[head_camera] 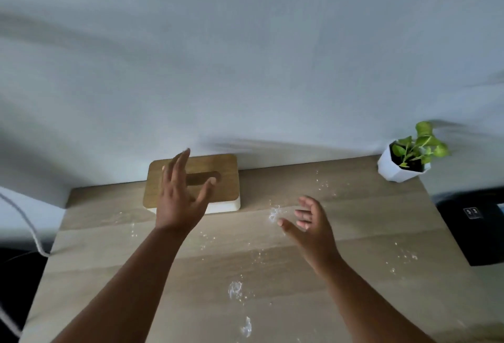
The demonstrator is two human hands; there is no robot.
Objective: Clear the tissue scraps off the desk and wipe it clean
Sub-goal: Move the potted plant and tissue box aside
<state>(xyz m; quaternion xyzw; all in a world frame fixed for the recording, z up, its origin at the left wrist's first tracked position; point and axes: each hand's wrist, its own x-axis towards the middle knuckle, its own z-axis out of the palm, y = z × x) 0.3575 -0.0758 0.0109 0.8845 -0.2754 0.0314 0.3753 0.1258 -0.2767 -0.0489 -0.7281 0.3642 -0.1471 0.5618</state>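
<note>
Both hands hang over the desk (pixel 354 233) with nothing in them: the left hand (pixel 181 195) is held flat with fingers spread and straight above the tissue box (pixel 218 207), and the right hand (pixel 309 222) is loosely cupped, fingers relaxed, just beside a larger tissue scrap (pixel 273 215). That placement suggests a split of work, the left reaching for the slot in the box's wooden lid (pixel 223 164), probably for a fresh tissue to wipe with, the right about to gather what lies nearest. Tissue scraps are scattered across most of the wooden top: fine crumbs near the back edge and toward the right side, and two bigger wisps (pixel 235 289) close to the near edge. The scraps are crumpled and irregular, with no clear long axis. The box sits at the back against the wall (pixel 245 69), its long side and its slot running left to right. A potted plant (pixel 406 157) stands on the far right corner, well apart from either hand.
</note>
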